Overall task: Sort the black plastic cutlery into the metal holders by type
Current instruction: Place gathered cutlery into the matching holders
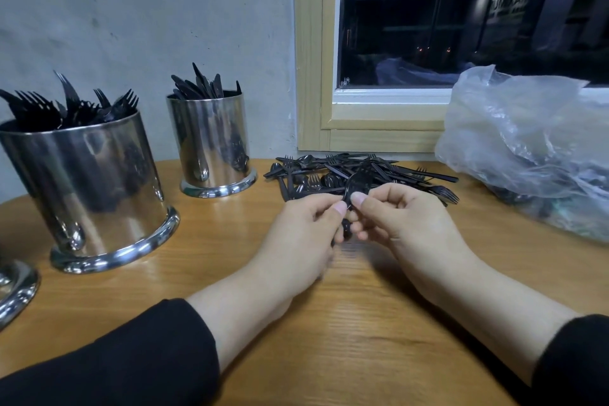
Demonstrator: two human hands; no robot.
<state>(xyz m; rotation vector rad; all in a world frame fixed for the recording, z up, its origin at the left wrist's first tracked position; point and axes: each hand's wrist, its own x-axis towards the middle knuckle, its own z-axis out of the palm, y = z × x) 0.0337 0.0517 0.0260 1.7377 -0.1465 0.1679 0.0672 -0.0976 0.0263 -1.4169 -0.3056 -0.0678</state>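
Both my hands meet over the wooden worktop [362,323], my left hand [306,231] and my right hand [395,217] each pinching with thumb and curled fingers the same black cutlery piece [357,183], a spoon by the look of its bowl, which points away from me at the loose pile of cutlery [356,171] heaped just beyond my fingertips below the window frame [379,132]. To my left stand the metal holders: the large holder [89,188] full of forks and, farther back, the smaller holder [214,145] with knives, while a crumpled clear plastic bag [527,148] lies at my right.
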